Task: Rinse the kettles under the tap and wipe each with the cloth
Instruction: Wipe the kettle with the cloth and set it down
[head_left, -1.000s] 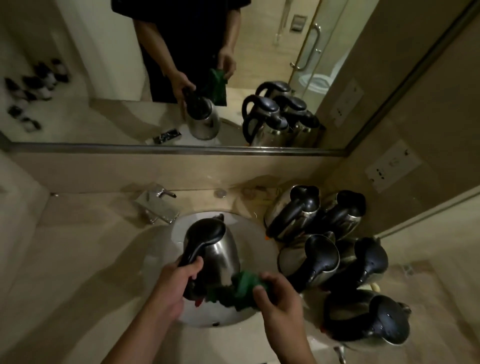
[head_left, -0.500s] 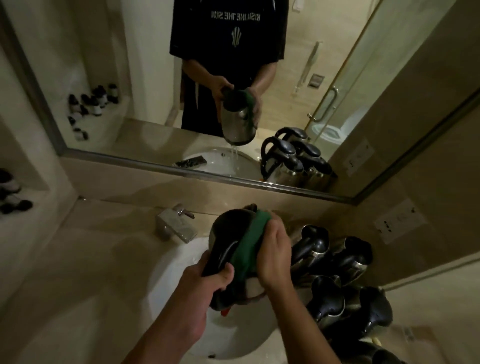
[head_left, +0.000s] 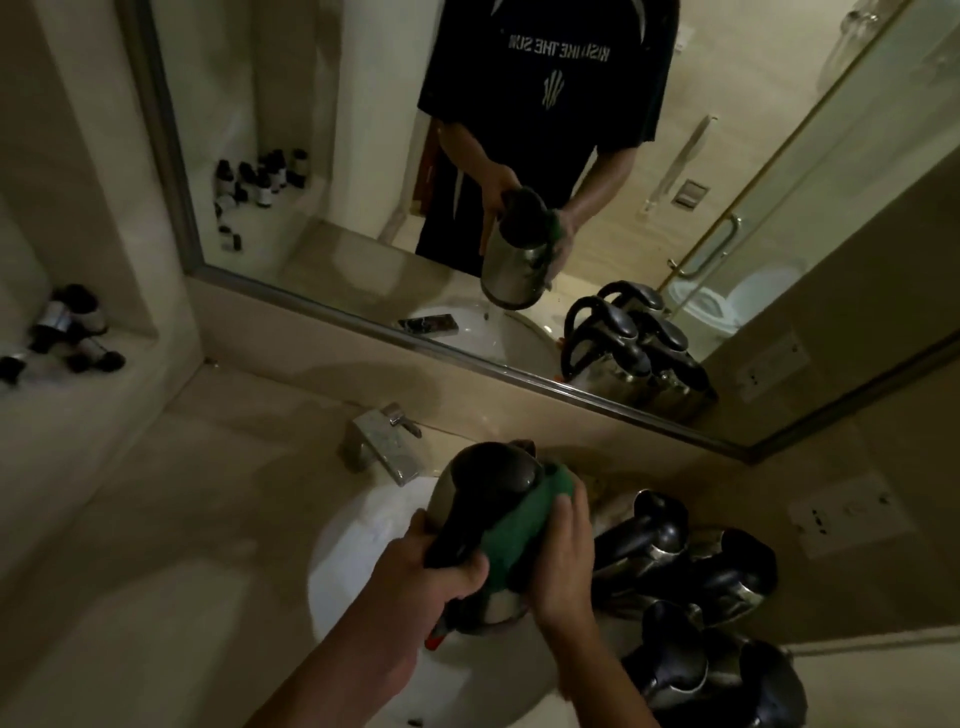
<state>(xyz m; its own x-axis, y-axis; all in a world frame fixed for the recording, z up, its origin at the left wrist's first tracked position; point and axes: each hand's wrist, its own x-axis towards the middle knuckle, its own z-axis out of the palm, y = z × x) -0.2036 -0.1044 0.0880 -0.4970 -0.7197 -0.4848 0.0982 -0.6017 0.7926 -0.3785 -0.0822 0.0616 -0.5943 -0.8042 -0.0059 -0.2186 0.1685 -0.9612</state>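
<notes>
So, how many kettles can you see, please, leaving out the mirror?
5 kettles: one held over the sink; four on the counter to its right, two farther, two nearer. More may be off-frame.

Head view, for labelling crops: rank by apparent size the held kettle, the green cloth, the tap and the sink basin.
1. sink basin, largest, though partly covered.
2. held kettle, raised near the camera, so it looks bigger.
3. green cloth and tap look alike in size; the cloth is bunched and partly hidden, so unranked.
</notes>
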